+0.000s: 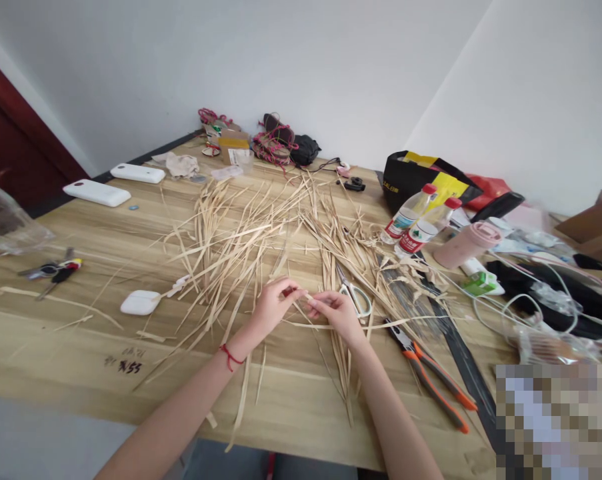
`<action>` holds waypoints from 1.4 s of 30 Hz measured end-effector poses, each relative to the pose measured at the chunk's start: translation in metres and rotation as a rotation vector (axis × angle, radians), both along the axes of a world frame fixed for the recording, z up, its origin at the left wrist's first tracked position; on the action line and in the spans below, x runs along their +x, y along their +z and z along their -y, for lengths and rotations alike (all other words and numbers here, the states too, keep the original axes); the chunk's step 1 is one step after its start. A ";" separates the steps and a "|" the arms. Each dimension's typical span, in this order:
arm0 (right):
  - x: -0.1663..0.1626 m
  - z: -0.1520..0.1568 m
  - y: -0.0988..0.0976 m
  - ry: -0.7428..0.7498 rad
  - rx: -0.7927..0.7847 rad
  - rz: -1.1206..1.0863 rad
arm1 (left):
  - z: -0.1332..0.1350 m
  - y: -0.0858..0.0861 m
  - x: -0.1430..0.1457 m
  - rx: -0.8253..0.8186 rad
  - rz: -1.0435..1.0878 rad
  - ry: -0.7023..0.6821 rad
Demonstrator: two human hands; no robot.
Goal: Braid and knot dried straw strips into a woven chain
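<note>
My left hand and my right hand meet over the middle of the wooden table. Both pinch the same thin dry straw strip between thumb and fingers, fingertips almost touching. A red string is tied round my left wrist. Under and behind the hands lies a wide loose pile of pale straw strips. Scissors with white handles lie just right of my right hand. Orange-handled pliers lie further right and nearer to me.
Two plastic bottles, a pink cup, a black and yellow bag and cables crowd the right side. White cases, a small white pouch, keys and a glass jar lie left. Woven sandals sit at the back.
</note>
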State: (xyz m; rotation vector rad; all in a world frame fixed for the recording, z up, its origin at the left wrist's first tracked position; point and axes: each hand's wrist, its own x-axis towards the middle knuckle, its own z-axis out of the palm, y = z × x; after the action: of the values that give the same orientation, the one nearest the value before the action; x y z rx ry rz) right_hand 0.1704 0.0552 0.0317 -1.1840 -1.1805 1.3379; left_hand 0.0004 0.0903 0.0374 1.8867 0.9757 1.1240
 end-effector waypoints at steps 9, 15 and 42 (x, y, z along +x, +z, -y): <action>0.001 -0.002 -0.003 0.017 -0.023 0.010 | 0.000 0.000 -0.001 0.014 -0.017 -0.017; 0.001 -0.001 -0.002 0.027 -0.013 0.042 | 0.000 0.000 -0.001 0.022 -0.021 -0.017; 0.002 -0.001 -0.008 -0.016 0.133 0.239 | -0.002 -0.010 0.002 -0.089 -0.065 0.012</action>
State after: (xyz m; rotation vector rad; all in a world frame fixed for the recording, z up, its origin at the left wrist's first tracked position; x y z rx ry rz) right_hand 0.1720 0.0565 0.0233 -1.2785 -1.4042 1.1094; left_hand 0.0025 0.0927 0.0274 1.8580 1.0569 1.0148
